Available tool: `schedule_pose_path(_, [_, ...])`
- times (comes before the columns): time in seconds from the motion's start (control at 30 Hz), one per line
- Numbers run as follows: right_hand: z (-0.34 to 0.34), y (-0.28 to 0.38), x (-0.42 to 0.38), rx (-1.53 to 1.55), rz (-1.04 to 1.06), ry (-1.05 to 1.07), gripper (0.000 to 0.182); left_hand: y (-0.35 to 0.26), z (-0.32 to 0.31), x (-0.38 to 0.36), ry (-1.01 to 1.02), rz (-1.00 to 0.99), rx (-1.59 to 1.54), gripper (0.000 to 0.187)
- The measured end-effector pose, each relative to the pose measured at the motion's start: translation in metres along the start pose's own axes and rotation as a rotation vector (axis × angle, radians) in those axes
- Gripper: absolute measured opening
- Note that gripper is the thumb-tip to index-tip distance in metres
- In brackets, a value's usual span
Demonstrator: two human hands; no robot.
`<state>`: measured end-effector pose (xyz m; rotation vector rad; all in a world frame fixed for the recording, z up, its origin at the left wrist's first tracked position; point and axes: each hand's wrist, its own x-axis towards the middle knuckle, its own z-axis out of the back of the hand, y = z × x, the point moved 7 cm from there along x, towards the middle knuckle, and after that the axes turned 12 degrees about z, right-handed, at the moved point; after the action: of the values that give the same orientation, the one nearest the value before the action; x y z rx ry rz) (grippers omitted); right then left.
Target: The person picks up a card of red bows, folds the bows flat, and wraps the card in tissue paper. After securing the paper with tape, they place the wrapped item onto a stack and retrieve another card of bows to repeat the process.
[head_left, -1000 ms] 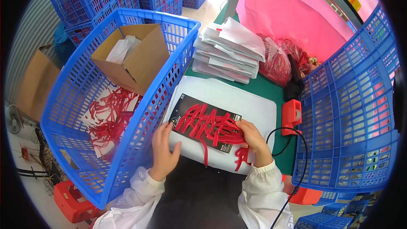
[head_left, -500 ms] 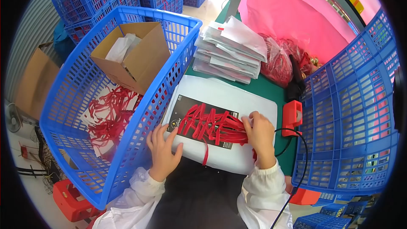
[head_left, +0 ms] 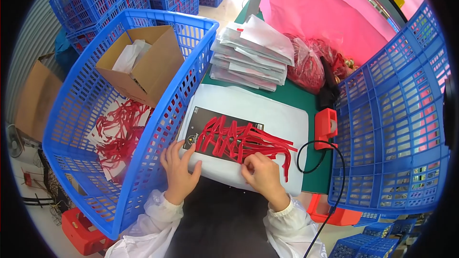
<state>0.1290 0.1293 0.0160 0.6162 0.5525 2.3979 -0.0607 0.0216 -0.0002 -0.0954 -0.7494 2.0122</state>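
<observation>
Several red ribbons (head_left: 224,138) lie woven across a black printed card (head_left: 203,123), their loose ends trailing to the right. Beneath the card is a white padded sheet (head_left: 282,114). My left hand (head_left: 180,169) rests at the card's lower left corner with its fingers spread. Near the card's lower right edge, my right hand (head_left: 262,173) has thumb and index finger pinched together by the ribbons; what is between the fingertips is too small to make out.
At the left stands a blue basket (head_left: 129,196) with a cardboard box (head_left: 160,62) and more red ribbons. White packets (head_left: 253,50) are stacked behind the sheet, beside a bag of red material (head_left: 306,67). Right are a red tape dispenser (head_left: 325,126), a black cable and blue crates (head_left: 382,134).
My right hand has moved left and down from the ribbons' right ends to the card's lower right edge. The ribbon ends now lie loose. The view has shifted slightly.
</observation>
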Motion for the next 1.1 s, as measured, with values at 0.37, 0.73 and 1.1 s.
schedule_pose_path(0.37, [0.009,0.001,-0.003,-0.064,0.030,-0.117,0.012,-0.003,0.004,0.002,-0.011,-0.003,0.018,0.044])
schedule_pose_path(0.73, [0.034,-0.024,-0.016,-0.133,-0.004,-0.197,0.015,-0.002,0.006,-0.001,-0.009,0.000,-0.085,0.048])
schedule_pose_path(1.1, [-0.004,0.023,-0.071,-0.271,0.405,0.077,0.044,-0.002,-0.027,-0.039,0.141,-0.342,0.047,0.056])
